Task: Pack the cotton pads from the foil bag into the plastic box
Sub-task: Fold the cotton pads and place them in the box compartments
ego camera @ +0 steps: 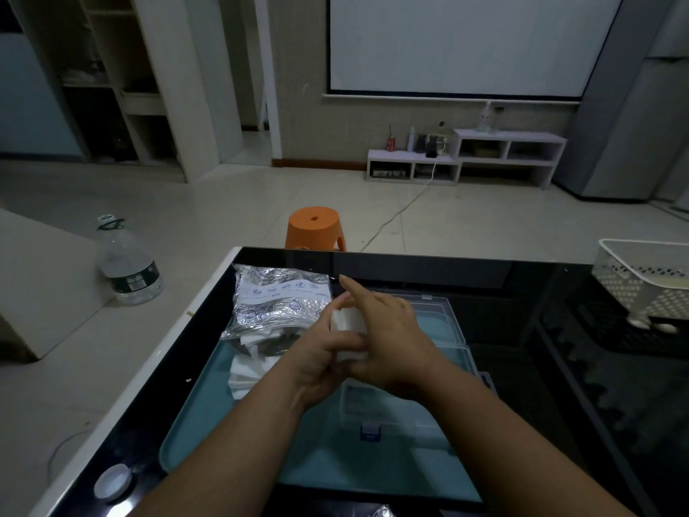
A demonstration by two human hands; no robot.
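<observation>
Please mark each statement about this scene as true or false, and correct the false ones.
1. The left hand and the right hand together hold a stack of cotton pads. True.
2. The foil bag lies to the right of the plastic box. False: it lies to the left of the box.
3. An orange stool stands beyond the table. True.
4. The water bottle stands on the table. False: it stands on the floor.
</observation>
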